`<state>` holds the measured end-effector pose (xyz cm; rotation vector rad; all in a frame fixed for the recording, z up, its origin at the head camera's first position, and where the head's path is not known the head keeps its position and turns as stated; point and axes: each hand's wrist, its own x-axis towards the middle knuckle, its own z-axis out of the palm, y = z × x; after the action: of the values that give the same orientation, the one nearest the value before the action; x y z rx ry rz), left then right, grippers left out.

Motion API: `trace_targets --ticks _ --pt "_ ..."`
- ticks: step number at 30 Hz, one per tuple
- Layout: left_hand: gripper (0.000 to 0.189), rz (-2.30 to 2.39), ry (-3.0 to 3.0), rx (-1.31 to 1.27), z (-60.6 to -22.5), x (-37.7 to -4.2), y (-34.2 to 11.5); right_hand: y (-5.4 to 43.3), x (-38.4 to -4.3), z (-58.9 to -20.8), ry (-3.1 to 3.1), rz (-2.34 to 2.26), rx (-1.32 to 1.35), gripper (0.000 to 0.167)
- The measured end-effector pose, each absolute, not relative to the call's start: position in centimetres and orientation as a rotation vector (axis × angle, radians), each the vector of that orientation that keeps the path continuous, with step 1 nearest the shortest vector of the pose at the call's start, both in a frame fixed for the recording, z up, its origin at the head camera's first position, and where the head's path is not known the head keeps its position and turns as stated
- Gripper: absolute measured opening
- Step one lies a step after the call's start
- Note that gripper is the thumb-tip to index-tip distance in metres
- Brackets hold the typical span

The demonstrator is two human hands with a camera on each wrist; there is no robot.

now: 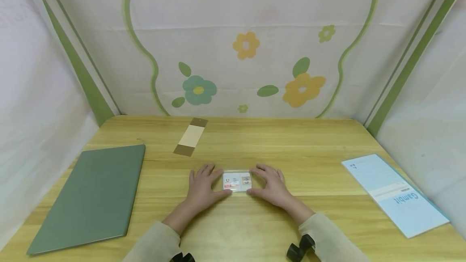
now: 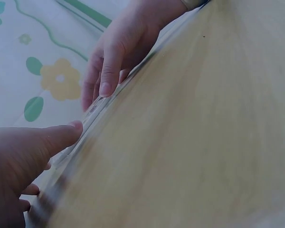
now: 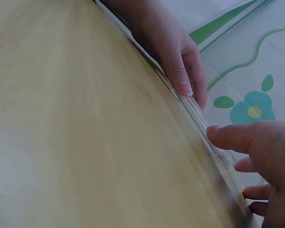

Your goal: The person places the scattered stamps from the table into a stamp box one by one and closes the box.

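A small flat clear plastic case [image 1: 236, 182] with printed white, red and yellow inserts lies on the wooden table in front of me. My left hand [image 1: 202, 185] holds its left end, thumb at the near corner and fingers at the far one. Mirroring it, my right hand [image 1: 271, 185] holds the right end the same way. From the left wrist, the case [image 2: 96, 107] appears edge-on between the two thumbs, low over the tabletop. The right wrist view also shows the case [image 3: 197, 115] as a thin clear slab, with the left thumb on its near edge.
To the left lies a large dark green folder [image 1: 94, 197]. A brown and cream strip [image 1: 191, 136] lies beyond my left hand. At the right is a light blue "Gambit" pad [image 1: 397, 197]. White flowered fabric [image 1: 218, 11] walls the wooden table [image 1: 236, 229] at back and sides.
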<state>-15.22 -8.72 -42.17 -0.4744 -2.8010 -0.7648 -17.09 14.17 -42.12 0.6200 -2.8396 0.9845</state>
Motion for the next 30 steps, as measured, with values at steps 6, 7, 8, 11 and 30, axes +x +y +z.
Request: trace_targets --ticks 6,7,8,11,30 --pt "0.067 -0.785 -2.796 -0.47 -42.38 -15.32 -8.83 14.13 -17.09 -42.13 -2.834 0.999 0.64 0.059" --pt "0.067 -0.789 -2.796 -0.469 -42.43 -15.33 -8.88 14.12 -17.08 -42.1 -2.835 1.002 0.643 0.059" --pt "0.068 -0.792 -2.795 -0.469 -42.5 -15.37 -8.92 14.13 -17.07 -42.1 -2.835 1.003 0.646 0.059" --pt "0.068 -0.796 -2.794 -0.473 -42.62 -15.4 -8.98 14.15 -17.04 -42.07 -2.835 1.004 0.658 0.059" --pt "0.065 -0.752 -2.807 -0.505 -42.55 -15.34 -8.88 14.35 -16.75 -42.13 -2.869 0.897 0.672 0.06"
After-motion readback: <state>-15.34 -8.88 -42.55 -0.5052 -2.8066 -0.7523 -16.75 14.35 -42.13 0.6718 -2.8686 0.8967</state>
